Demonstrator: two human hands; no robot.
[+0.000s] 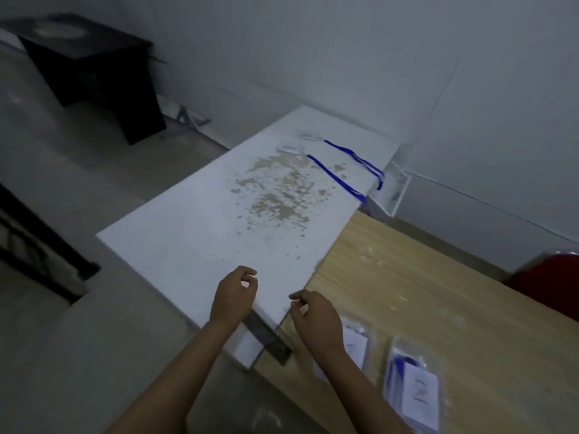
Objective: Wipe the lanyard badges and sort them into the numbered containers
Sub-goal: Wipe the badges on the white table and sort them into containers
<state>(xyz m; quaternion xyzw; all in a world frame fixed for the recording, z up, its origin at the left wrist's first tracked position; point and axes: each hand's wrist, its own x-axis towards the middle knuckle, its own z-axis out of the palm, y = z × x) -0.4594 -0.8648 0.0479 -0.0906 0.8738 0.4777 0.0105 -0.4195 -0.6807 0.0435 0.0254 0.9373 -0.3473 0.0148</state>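
Sorting partly done; two badges left, both hands empty.
White table point(194, 220), centre: two badges point(291, 148) with blue lanyards point(336, 177) lie at its 1 o'clock end, seemingly unsorted. Wood table point(423, 277), 4 o'clock: bin 2 point(418, 393) holds a lanyard; the bin beside it point(357, 343) half hidden, number unreadable. Left hand point(233, 297) and right hand point(315, 317), 6 o'clock: fingers loosely curled, holding nothing. No cloth visible.
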